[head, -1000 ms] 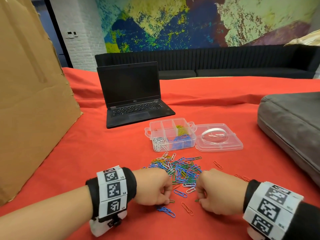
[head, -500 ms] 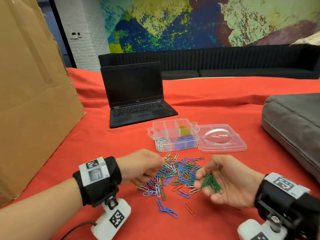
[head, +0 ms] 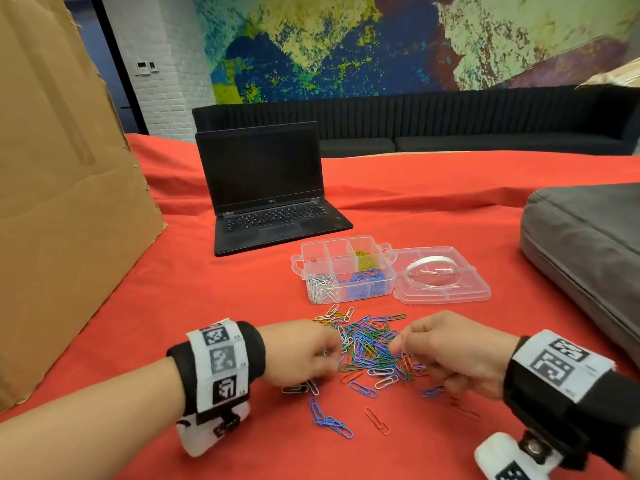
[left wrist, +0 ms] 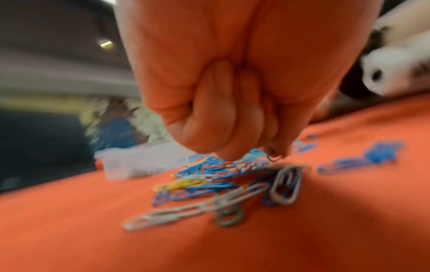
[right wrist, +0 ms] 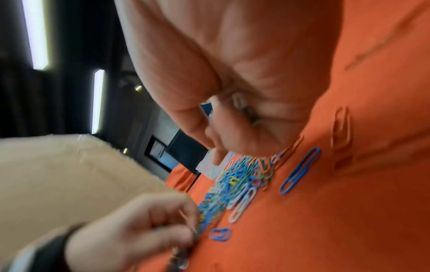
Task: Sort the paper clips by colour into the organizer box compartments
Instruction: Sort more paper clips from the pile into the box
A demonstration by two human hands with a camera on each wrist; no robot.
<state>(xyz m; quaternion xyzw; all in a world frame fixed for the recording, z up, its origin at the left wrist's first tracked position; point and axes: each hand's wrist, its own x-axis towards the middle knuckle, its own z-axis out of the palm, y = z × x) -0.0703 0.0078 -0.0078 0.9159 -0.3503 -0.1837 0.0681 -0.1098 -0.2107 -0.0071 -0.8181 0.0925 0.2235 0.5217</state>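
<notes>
A heap of mixed-colour paper clips (head: 370,344) lies on the red cloth in front of the clear organizer box (head: 346,268). The box holds white clips front left, blue clips front right and yellow clips rear right. My left hand (head: 322,355) is curled at the heap's left edge. In the left wrist view its fingertips (left wrist: 232,152) pinch a dark green clip (left wrist: 274,157). My right hand (head: 412,344) is curled knuckles-up over the heap's right side. Green clips (right wrist: 252,114) are tucked inside its curled fingers.
The box's lid (head: 446,282) lies open to the right with a clear ring on it. A laptop (head: 270,199) stands behind, a cardboard sheet (head: 62,202) at the left, a grey bag (head: 581,244) at the right. Linked blue clips (head: 329,419) and a red clip (head: 377,420) lie nearer me.
My right hand, palm-up with green clips half a second ago, has turned knuckles-up and dropped onto the heap. My left hand has moved into the heap's left edge.
</notes>
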